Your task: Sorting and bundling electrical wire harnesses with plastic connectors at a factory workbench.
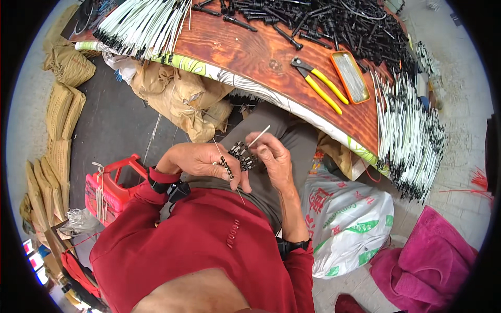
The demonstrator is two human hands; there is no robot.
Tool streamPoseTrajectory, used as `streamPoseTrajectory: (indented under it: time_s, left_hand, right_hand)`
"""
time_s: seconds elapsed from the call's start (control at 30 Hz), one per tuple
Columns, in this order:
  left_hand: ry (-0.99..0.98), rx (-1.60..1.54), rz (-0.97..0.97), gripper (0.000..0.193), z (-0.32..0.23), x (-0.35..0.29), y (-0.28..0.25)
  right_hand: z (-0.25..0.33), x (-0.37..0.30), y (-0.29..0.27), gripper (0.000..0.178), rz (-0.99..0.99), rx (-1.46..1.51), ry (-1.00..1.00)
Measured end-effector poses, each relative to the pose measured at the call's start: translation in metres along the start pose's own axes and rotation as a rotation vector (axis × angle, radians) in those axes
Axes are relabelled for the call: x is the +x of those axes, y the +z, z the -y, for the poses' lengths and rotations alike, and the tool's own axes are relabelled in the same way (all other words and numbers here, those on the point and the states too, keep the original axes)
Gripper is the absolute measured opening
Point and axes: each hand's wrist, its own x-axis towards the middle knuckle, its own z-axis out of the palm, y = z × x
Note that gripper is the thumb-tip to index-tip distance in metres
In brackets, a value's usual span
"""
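Over my lap, my left hand (201,159) is closed around a bunch of small black-and-pale pieces (241,155), seen end on between my two hands. A thin wire (216,146) crosses the back of this hand, with a row of small black beads (226,168) along it. My right hand (275,160), just to the right of the bunch, pinches a slim white stick (259,135) between thumb and fingers; the stick slants up and right. Its lower end is close to the bunch, and I cannot tell whether they touch.
On the wooden table (235,44) lie yellow-handled cutters (326,86), an orange tin (350,78) of thin wires, a heap of black parts (318,21), and white stick bundles (146,26) (409,135). A red plastic stool (115,182), brown sacks (175,94) and a white bag (349,224) surround me.
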Motion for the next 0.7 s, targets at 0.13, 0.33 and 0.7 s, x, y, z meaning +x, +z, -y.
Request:
streamPoseTrajectory:
  time_s: [0.13, 0.33, 0.7]
  left_hand:
    - [-0.034, -0.047, -0.077, 0.034, 0.002, 0.002, -0.002]
    - [-0.044, -0.051, -0.187, 0.031, -0.001, 0.012, -0.008]
    - [-0.074, 0.244, -0.110, 0.030, -0.004, 0.034, -0.020]
  right_hand:
    - [0.017, 0.010, -0.001, 0.046, -0.173, -0.079, -0.174]
    - [0.048, 0.015, -0.002, 0.044, -0.065, -0.071, -0.348]
    - [0.084, 0.022, 0.020, 0.024, 0.026, -0.227, -0.093]
